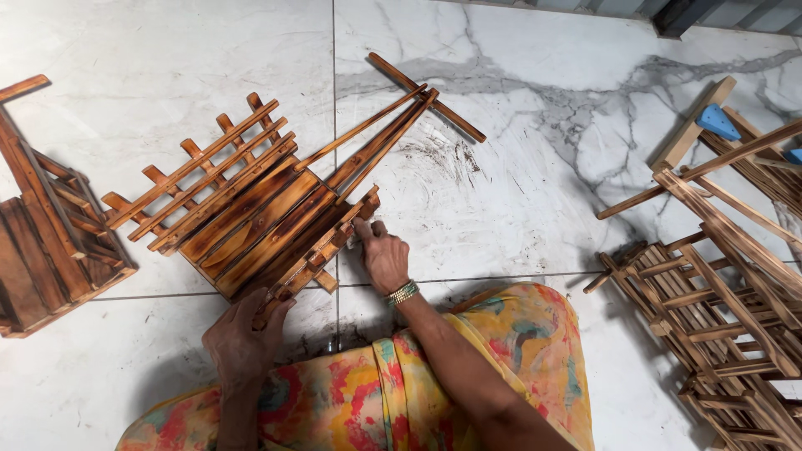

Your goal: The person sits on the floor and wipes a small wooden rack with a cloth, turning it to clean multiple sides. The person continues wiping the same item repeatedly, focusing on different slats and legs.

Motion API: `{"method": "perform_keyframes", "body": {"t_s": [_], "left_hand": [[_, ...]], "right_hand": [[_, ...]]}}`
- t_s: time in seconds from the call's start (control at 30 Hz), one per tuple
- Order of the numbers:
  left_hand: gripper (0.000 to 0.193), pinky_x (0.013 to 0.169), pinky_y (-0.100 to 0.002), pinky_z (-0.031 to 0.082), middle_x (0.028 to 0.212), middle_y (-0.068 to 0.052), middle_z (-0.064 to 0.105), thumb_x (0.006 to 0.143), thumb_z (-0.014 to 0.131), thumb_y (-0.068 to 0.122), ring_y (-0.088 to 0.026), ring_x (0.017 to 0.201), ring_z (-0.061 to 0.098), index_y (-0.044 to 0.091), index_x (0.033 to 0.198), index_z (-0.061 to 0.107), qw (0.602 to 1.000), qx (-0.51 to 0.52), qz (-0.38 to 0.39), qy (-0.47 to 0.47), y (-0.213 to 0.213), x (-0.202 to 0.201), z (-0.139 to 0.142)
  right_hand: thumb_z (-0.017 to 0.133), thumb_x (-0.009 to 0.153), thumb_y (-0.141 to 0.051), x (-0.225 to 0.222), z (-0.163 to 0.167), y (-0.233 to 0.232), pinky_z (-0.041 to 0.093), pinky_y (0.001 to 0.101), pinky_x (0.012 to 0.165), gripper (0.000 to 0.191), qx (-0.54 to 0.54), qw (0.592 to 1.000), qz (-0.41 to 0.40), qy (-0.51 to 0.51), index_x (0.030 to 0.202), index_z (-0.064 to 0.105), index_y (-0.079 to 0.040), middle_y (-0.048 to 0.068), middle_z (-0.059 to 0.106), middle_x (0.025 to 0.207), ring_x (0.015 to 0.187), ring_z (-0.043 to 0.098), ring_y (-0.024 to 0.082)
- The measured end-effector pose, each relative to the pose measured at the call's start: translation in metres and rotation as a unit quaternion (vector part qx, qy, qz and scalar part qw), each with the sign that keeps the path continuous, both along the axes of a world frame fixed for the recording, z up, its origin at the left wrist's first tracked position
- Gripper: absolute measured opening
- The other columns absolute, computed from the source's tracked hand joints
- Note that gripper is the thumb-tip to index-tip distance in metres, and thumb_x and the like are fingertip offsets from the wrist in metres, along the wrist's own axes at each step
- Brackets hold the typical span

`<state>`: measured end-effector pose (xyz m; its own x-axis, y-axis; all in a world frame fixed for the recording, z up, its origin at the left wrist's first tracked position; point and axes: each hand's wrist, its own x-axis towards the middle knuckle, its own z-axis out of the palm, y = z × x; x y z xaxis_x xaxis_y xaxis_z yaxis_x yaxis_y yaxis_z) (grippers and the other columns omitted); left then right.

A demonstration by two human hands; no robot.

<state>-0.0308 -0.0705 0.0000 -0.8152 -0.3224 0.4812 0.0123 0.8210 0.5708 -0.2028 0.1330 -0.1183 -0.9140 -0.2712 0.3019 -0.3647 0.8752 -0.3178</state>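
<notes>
Here the floor [518, 192] is the largest thing in view: pale marble tiles with grey veins, smudged with dark soot near the middle. On it, left of centre, lies the rack [251, 209], a basket-like piece of scorched wood. Its base is made of flat planks burnt from honey to dark brown, its near and far sides are slatted lattices, and long thin sticks run from it up to the right, where they meet a crossbar [427, 97] lying slantwise.

At the right edge a pile of frames [718, 301] of thinner, paler sticks is stacked well apart from the rack, with a blue wedge [718, 122] near the top of it. At the left edge a box [46, 234] of the same burnt wood stands, partly cut off.

The person's lap shows at the bottom in bright patterned cloth [518, 342].

The left hand [242, 338] grips the near lattice rail at its lower end, fingers curled over it. The right hand [384, 255], with a green bangle [402, 293] on its wrist, pinches the same rail at its upper end, fingertips closed on the wood.
</notes>
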Motion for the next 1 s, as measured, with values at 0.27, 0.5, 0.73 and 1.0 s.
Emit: {"method": "perform_keyframes", "body": {"t_s": [0.27,0.5,0.73,1.0], "left_hand": [[0.04,0.063,-0.033,0.058,0.09,-0.013,0.076,0.077,0.091,0.026,-0.023,0.071,0.074,0.002,0.105,0.076,0.999,0.004,0.008,-0.033,-0.001,0.003,0.0],[0.041,0.062,-0.035,0.057,0.087,-0.013,0.075,0.077,0.091,0.028,-0.025,0.069,0.072,0.002,0.105,0.076,0.999,-0.023,0.034,-0.012,0.006,0.001,-0.004],[0.041,0.062,-0.035,0.058,0.087,-0.014,0.075,0.078,0.09,0.03,-0.024,0.072,0.075,0.002,0.104,0.075,1.0,0.004,0.018,-0.017,0.003,0.0,-0.003],[0.04,0.065,-0.036,0.058,0.087,-0.014,0.075,0.077,0.091,0.028,-0.027,0.073,0.074,0.003,0.103,0.075,1.0,-0.012,0.014,-0.024,0.001,0.002,-0.001]], "right_hand": [[0.044,0.109,-0.028,-0.001,-0.013,0.014,0.04,0.0311,0.035,0.044,0.15,0.976,0.104,-0.121,0.152,0.037,-0.021,0.017,0.064,0.091,0.044,0.045,0.014],[0.044,0.103,-0.019,-0.019,0.002,-0.007,0.047,0.0256,0.045,0.065,0.358,0.921,0.082,-0.13,0.164,0.021,-0.015,0.015,0.064,0.089,0.059,0.056,0.014],[0.061,0.09,-0.009,0.006,0.001,0.018,0.055,0.0315,0.059,0.024,0.261,0.913,0.002,-0.315,0.113,0.068,-0.013,0.008,0.068,0.102,0.085,0.066,0.021],[0.061,0.088,0.003,0.005,0.009,0.025,0.057,0.0369,0.043,0.034,-0.119,0.991,0.022,-0.055,0.119,0.067,-0.008,0.018,0.068,0.105,0.057,0.065,0.028]]}}
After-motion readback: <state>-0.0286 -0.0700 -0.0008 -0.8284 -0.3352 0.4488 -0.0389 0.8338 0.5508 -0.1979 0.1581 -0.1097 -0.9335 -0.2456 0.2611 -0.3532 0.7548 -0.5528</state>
